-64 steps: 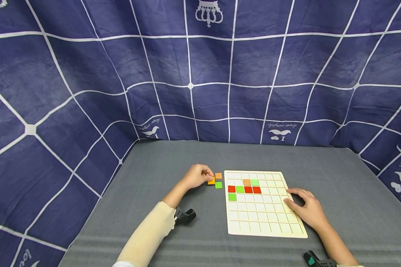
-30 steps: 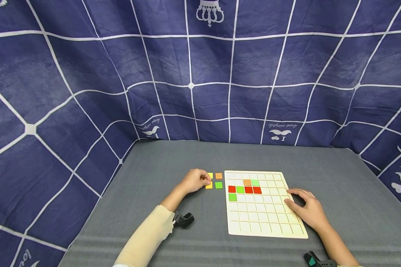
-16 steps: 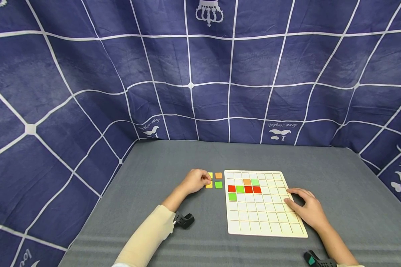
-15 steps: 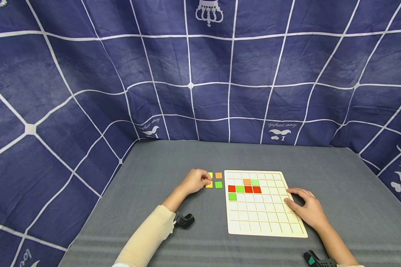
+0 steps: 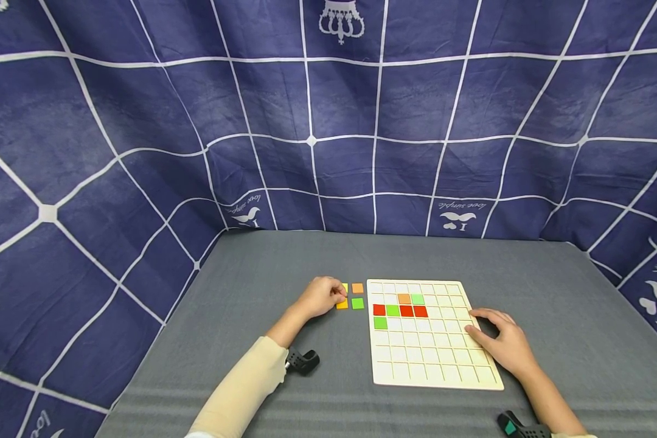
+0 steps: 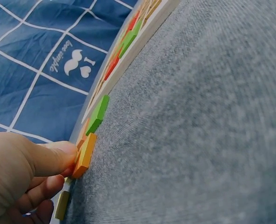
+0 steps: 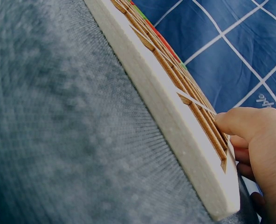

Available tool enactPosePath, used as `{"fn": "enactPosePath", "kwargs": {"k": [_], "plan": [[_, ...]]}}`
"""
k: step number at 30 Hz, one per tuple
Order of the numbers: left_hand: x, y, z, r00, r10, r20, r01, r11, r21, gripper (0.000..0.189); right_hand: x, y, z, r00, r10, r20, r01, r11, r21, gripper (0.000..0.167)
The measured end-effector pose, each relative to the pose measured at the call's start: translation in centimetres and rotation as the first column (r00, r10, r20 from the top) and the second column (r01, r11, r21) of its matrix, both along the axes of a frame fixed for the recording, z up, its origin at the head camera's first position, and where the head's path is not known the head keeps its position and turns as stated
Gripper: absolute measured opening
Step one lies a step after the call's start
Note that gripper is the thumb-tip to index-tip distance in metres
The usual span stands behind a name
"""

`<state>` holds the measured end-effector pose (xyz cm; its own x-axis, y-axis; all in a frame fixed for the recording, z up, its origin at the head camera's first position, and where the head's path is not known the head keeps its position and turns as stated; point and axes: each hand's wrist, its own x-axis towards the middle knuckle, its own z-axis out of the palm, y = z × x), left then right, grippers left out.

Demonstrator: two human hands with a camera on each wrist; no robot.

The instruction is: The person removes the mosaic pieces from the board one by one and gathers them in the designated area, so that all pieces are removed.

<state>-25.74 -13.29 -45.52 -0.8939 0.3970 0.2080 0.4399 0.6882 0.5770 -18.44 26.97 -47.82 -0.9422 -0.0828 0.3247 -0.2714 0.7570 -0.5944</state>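
My left hand (image 5: 322,296) pinches an orange tile (image 6: 86,156) between thumb and fingers, low over the grey cloth. Behind that tile lies a yellow tile (image 5: 345,286), partly covered by the fingers. A light orange tile (image 5: 358,288) and a green tile (image 5: 358,303) sit just to the right, making a two-by-two block. In the left wrist view, an olive-yellow tile (image 6: 61,205) shows beside the curled lower fingers. My right hand (image 5: 505,342) rests at the right edge of the pale gridded board (image 5: 432,359), its thumb on the top face and its index finger at the edge.
Red tiles (image 5: 413,311), green tiles (image 5: 380,323) and an orange tile (image 5: 404,298) lie in the board's upper left cells. Grey cloth (image 5: 285,249) covers the table. A blue curtain (image 5: 339,164) with white lines hangs behind and at both sides.
My left hand has moved slightly left and nearer with the orange tile, uncovering the yellow tile behind. In the last second it has barely moved. My right hand stays at the board's edge.
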Motion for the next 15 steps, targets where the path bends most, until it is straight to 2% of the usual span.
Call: {"fn": "enactPosePath", "kwargs": {"k": [7, 15], "plan": [[-0.12, 0.35, 0.21, 1.0, 0.008, -0.013, -0.008, 1.0, -0.002, 0.006, 0.0, -0.03, 0.0, 1.0, 0.003, -0.006, -0.003, 1.0, 0.002, 0.036], [-0.24, 0.93, 0.63, 0.999, -0.005, 0.034, 0.004, 1.0, 0.007, 0.005, -0.02, -0.04, -0.01, 1.0, 0.001, -0.007, -0.001, 1.0, 0.0, 0.035]]}}
